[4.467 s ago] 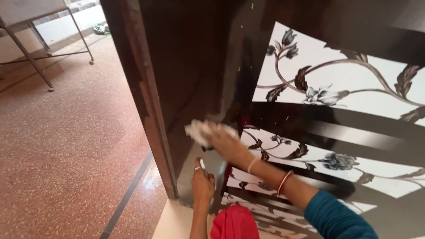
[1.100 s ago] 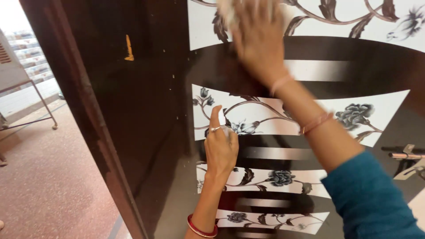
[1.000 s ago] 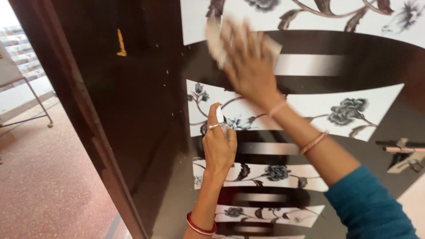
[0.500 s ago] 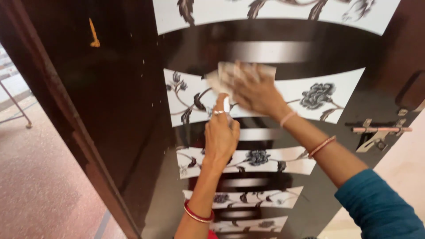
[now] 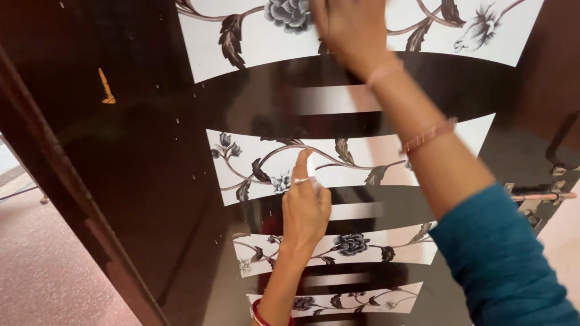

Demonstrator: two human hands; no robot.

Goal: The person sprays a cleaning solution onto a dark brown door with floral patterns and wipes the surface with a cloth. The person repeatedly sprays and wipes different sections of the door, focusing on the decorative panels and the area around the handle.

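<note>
A glossy dark brown door (image 5: 151, 157) with white bands of grey flowers fills the view. My right hand (image 5: 350, 27) presses flat on the top flower band, blurred with motion; the white cloth it held moments ago is hidden under the palm. My left hand (image 5: 305, 211) is lower, in front of the middle band, closed round a small white spray bottle (image 5: 310, 165) with the ringed forefinger on its top. A teal sleeve covers my right forearm.
A metal sliding latch (image 5: 538, 197) sits at the door's right edge. A small orange mark (image 5: 106, 87) shows on the dark upper left part. The door's worn side edge (image 5: 54, 175) runs down the left, with reddish speckled floor (image 5: 42, 271) beyond.
My right hand swept down over the middle flower band with the cloth, then back up to the top band. My left hand stayed near the middle band with the bottle.
</note>
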